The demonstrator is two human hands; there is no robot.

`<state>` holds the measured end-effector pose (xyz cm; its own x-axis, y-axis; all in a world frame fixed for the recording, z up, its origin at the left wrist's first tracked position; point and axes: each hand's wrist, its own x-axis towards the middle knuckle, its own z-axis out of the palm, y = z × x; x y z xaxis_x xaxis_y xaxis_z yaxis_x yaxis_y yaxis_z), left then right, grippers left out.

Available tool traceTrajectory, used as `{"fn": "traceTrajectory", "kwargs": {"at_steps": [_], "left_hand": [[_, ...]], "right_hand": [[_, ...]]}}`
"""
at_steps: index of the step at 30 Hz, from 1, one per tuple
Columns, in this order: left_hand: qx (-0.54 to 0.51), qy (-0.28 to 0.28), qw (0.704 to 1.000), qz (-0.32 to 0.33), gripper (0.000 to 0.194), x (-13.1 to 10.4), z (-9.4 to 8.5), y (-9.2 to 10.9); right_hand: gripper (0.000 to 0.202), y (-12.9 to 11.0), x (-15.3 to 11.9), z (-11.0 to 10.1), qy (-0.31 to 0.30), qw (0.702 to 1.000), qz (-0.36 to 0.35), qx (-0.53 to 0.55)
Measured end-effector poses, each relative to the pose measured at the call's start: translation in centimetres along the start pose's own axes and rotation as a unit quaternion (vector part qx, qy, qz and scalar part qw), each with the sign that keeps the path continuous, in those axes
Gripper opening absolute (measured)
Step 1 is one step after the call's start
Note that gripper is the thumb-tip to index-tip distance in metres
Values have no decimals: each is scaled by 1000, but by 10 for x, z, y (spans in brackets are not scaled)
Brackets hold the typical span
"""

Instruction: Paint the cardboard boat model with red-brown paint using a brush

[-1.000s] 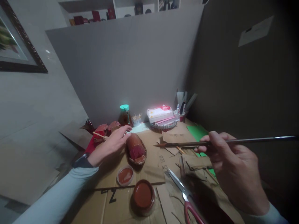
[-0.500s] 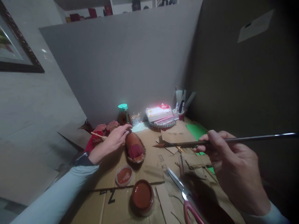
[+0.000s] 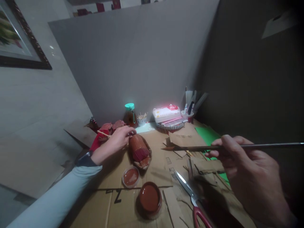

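A long dark paintbrush (image 3: 190, 148) with a brown-coated tip lies level in the grip of my right hand (image 3: 251, 171), pinched between thumb and fingers. Its tip points left, to the right of a brown boat-shaped model (image 3: 138, 144) and apart from it. The model has a rounded brown cover and a dark red patch at its near end. My left hand (image 3: 120, 137) is closed at the model's far end; the fingertips are partly hidden there. Nearer to me stand an open jar of brown paint (image 3: 150, 198) and its paint-smeared lid (image 3: 130, 177).
Scissors (image 3: 188, 188) with red handles lie right of the jar, beside cardboard scraps (image 3: 201, 169). At the back are a teal-capped jar (image 3: 130, 115), a cup of small sticks (image 3: 142, 119), a tissue pack (image 3: 167, 114) on a basket and a cup of pens (image 3: 187, 115).
The view has shifted, so most things appear further right. My left fingers have curled in more at the model's far end, and the model has turned slightly. The brush stays in my right hand.
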<state>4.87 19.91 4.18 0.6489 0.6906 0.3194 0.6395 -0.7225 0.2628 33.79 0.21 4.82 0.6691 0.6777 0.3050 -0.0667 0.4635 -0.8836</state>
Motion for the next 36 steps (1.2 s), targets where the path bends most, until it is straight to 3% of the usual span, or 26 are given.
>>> {"fn": "traceTrajectory", "kwargs": {"at_steps": [5,10,15,22,30,36], "left_hand": [[4,-21,1000,11,49,0,-3,-7],[19,-71,995,63,72,-1,-10,-6],[43,-104,988,105,69,3,-14,-8],[51,-109,984,129,65,6,-8,-13],[51,-106,986,121,64,5,-7,-15],[45,-95,991,87,69,3,-11,-6]], "right_hand": [[37,-1,0,1,7,1000,8,-10],[38,-1,0,-2,9,1000,21,-5],[35,2,0,-4,-1,1000,6,-27],[33,4,-1,-5,-9,999,-2,-34],[35,2,-1,-4,-2,999,-3,-38],[33,4,0,-4,-1,1000,-8,-28]]}}
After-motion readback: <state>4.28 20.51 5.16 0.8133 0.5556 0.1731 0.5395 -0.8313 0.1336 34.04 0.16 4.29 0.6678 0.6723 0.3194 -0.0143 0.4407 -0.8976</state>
